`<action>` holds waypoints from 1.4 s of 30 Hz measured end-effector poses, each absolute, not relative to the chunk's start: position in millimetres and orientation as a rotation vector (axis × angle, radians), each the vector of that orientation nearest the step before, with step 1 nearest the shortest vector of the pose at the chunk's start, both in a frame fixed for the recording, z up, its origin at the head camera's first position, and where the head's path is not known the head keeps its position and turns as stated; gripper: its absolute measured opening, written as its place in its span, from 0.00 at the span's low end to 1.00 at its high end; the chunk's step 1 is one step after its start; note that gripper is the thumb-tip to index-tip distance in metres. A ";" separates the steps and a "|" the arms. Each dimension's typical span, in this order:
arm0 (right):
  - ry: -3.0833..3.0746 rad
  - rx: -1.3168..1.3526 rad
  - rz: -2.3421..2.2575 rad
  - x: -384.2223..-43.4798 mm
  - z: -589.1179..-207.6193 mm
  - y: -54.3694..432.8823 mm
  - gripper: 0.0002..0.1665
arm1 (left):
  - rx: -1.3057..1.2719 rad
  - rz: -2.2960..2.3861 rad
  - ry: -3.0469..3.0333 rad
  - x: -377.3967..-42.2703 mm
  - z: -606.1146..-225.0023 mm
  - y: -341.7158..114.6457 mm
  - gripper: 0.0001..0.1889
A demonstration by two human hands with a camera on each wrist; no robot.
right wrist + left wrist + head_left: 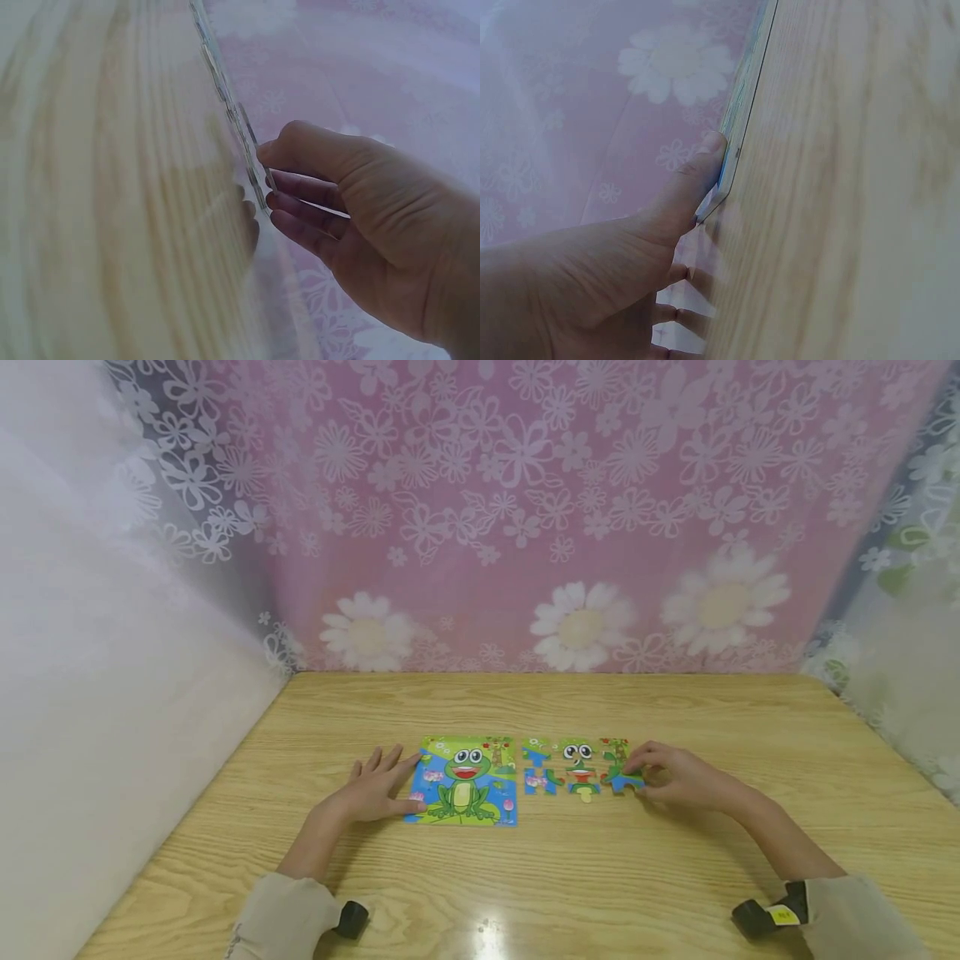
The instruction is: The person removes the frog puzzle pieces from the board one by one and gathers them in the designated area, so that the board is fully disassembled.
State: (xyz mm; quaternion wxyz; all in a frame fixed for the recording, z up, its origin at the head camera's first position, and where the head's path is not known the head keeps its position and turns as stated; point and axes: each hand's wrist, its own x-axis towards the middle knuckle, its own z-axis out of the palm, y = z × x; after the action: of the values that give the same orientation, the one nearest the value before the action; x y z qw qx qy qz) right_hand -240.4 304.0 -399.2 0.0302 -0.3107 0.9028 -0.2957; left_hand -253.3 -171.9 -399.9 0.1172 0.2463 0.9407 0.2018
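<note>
A square frog picture board (441, 770) lies flat on the wooden table. My left hand (372, 793) rests at its left edge, fingers spread, the thumb (711, 142) on the lower left corner. To the right of the board, several frog jigsaw pieces (577, 751) lie in short rows with small gaps between them. At the right end of the lower row, my right hand (686, 779) pinches a blue and green jigsaw piece (622, 782) between thumb and fingers. The right wrist view shows this thin piece edge-on, tilted just above the other pieces.
The wooden table (570, 877) spreads around the board and pieces. Behind it hangs a pink flowered curtain (480, 527), with a pale sheet (135, 610) along the left side. Black wrist cameras (756, 917) sit at the sleeve cuffs.
</note>
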 end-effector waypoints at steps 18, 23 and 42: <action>2.778 -0.975 -0.887 -241.5 -406.1 306.7 0.14 | 0.726 0.618 2.759 -251.7 -401.7 -171.7 0.44; 2.800 -0.990 -0.869 -240.9 -405.7 305.5 0.14 | 0.733 0.600 2.756 -252.5 -401.4 -172.2 0.44; 2.831 -0.925 -0.915 -240.1 -401.3 304.2 0.14 | 0.716 0.581 2.761 -252.7 -399.6 -171.6 0.44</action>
State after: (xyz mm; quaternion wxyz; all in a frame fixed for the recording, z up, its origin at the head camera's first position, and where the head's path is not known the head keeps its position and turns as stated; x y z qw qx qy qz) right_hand -240.1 304.2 -401.3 0.0132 -0.2970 0.9085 -0.2936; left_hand -252.7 -171.6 -399.6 0.1153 0.2443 0.9422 0.1984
